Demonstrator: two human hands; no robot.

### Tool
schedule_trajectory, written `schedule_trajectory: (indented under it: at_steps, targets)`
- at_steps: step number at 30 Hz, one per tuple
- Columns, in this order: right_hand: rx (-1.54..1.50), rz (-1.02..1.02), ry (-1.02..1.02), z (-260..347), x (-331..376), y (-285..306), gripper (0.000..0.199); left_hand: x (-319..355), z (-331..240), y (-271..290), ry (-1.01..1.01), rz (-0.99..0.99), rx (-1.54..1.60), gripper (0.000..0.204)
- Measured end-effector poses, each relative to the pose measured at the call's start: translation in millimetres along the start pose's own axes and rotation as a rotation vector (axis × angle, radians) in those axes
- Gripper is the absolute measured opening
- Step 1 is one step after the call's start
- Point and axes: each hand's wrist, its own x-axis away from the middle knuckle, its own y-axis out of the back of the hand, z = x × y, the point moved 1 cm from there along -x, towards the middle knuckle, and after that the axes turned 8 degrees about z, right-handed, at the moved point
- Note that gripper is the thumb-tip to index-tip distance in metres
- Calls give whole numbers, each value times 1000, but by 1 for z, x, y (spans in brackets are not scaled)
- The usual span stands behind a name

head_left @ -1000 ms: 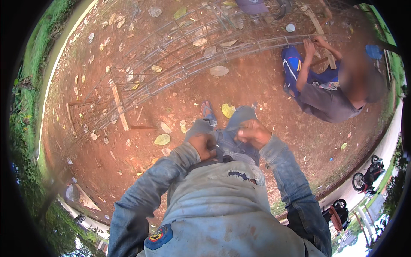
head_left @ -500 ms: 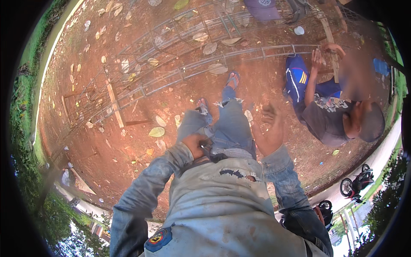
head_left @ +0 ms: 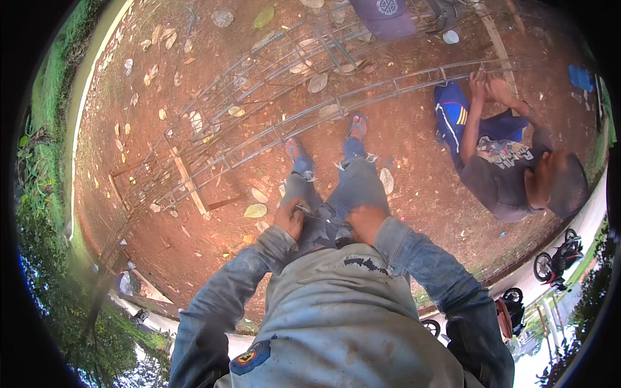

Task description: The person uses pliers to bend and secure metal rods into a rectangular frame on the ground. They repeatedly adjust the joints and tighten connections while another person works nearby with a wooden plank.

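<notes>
At my waist, my left hand is closed, thumb and fingers pressed together at the edge of a dark, cloth-like thing. What exactly lies in its fingers is too small to make out. My right hand rests on the other side of that dark thing, over my thigh, with its fingertips hidden. Both forearms wear worn denim sleeves. Below the hands are my torn jeans and sandalled feet, standing close to a long steel rebar cage.
A person in a dark shirt and cap crouches at the right, hands together by the cage's end. Wooden battens prop the cage. Another cap shows at the top. Motorcycles stand beyond at lower right. Dry leaves cover the red soil.
My right hand has come down from raised beside my thigh to my waist, near the left hand. The left hand stays at the waist. The crouching person's hands have drawn together.
</notes>
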Motion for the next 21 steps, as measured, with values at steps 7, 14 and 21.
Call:
schedule_trajectory:
  at_steps: [7,14,21]
  targets:
    - [-122,-99,-151,34,7,27,19,4,-26,38,170,144,219,29]
    - [-805,-254,19,15,14,-12,29,6,-20,56,-86,205,112,35]
    - [-1273,-255,-17,104,-19,5,24,79,21,84,41,193,339,29]
